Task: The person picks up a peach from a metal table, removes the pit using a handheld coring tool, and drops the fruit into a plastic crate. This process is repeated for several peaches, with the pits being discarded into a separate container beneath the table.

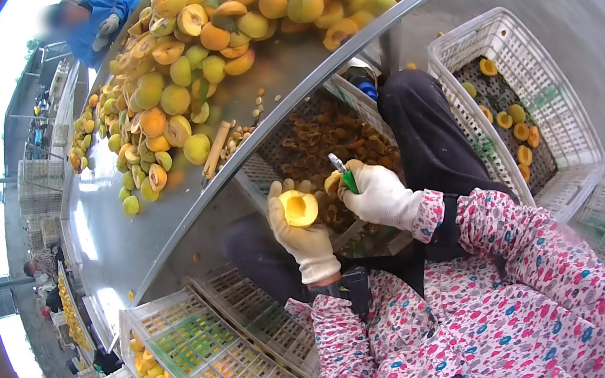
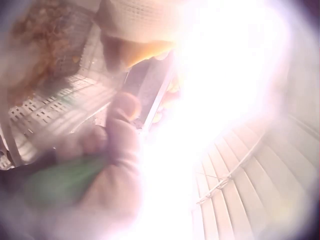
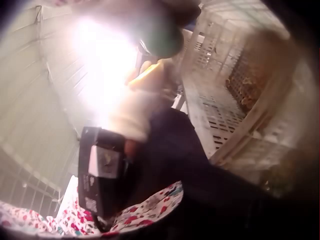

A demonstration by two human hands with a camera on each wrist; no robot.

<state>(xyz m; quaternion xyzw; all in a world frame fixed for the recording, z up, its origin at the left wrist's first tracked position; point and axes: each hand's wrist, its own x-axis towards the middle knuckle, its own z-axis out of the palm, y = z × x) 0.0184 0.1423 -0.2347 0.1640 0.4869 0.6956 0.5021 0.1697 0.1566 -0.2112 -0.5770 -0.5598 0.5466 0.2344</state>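
Note:
In the head view the gloved left hand (image 1: 300,238) holds a yellow fruit half (image 1: 299,208), its hollow centre facing up. To its right the gloved right hand (image 1: 380,194) grips a green-handled tool (image 1: 349,180) with a metal tip; another fruit half (image 1: 333,182) shows beside that hand's fingers. Both hands are above a crate (image 1: 263,187) of brownish fruit pieces (image 1: 338,140). Glare washes out much of the left wrist view, where a fruit edge (image 2: 147,51) shows under a glove. The right wrist view shows the green handle (image 3: 162,40) blurred, near a fruit edge (image 3: 146,74).
A metal table (image 1: 193,215) bears piled fruit (image 1: 175,98), loose pits and a wooden-looking stick (image 1: 216,150). At the right a white crate (image 1: 567,102) contains several halves. More crates (image 1: 191,335) stand at lower left. Another person (image 1: 106,15) is across the table.

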